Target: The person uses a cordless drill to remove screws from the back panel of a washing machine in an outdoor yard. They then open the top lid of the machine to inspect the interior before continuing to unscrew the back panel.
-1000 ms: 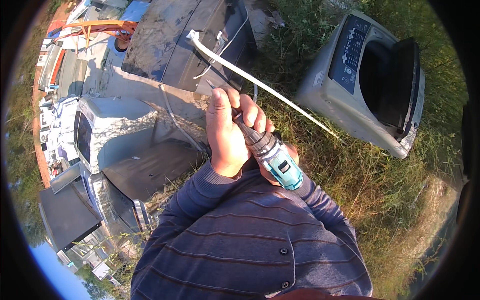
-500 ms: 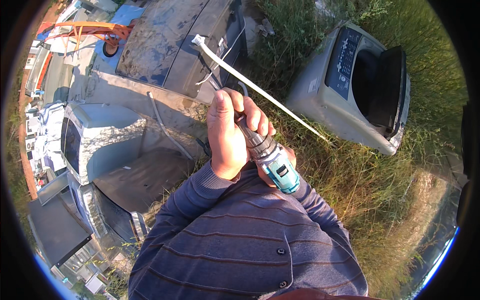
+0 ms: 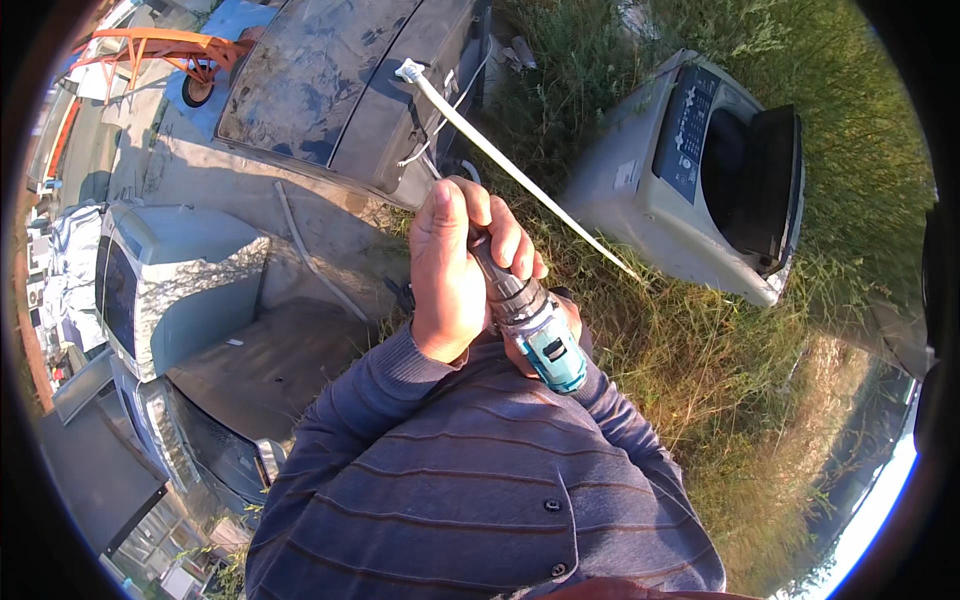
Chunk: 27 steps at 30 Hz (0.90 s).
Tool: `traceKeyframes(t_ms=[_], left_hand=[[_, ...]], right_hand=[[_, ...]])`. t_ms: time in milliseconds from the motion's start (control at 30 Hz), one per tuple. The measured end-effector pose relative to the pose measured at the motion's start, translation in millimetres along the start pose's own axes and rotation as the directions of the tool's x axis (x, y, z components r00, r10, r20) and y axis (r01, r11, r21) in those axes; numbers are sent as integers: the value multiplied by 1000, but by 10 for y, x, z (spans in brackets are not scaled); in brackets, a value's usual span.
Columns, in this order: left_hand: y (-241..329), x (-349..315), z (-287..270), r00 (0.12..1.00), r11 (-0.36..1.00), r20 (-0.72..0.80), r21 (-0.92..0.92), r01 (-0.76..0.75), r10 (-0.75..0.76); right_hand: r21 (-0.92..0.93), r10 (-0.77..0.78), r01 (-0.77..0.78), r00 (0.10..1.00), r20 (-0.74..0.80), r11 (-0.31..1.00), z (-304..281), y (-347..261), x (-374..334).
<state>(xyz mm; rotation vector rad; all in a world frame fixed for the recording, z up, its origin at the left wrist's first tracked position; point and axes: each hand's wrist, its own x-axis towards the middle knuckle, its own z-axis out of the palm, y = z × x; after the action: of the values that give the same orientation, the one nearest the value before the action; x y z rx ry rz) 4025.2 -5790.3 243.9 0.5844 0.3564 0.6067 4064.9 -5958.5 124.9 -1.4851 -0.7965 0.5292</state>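
A teal and black cordless drill [image 3: 552, 352] is held in front of my chest, its black chuck pointing up and to the left. My left hand [image 3: 445, 275] is closed around the front end, fingers curled over the tip and thumb pointing upward; whatever sits in the chuck is hidden by them. Behind the drill, my right hand [image 3: 572, 318] wraps the handle and is mostly covered by the tool's body. Just beyond my hands, a long white hose [image 3: 500, 158] slants from the upper left down toward the grass.
At the right a grey top-loading washing machine [image 3: 640, 205] lies tilted in tall grass, lid raised. A dusty dark appliance [image 3: 310, 75] stands ahead. To the left are a pale washing machine [image 3: 185, 270], a thin grey pipe [image 3: 305, 250] and an orange wheeled cart [image 3: 150, 45].
The surroundings have shifted slightly leftward in the view. Both hands keep their hold on the drill, with nearly the same pose.
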Motion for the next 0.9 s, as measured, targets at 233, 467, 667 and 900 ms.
traceKeyframes(t_ms=[233,467,667,900], left_hand=[[58,-60,-48,997,999,-71,36,17,-15],[-51,-82,-169,976,999,-216,28,25,-18],[-629,9,-631,924,965,-281,-120,234,-259],[-2201,310,-1923,718,826,-428,-412,385,-549]], right_hand=[[246,192,-227,968,159,942,3,-5,26],[-93,47,-24,966,256,995,-78,-140,223],[17,226,-256,880,418,966,-315,437,74],[-82,448,-457,793,413,886,-630,1814,-299]])
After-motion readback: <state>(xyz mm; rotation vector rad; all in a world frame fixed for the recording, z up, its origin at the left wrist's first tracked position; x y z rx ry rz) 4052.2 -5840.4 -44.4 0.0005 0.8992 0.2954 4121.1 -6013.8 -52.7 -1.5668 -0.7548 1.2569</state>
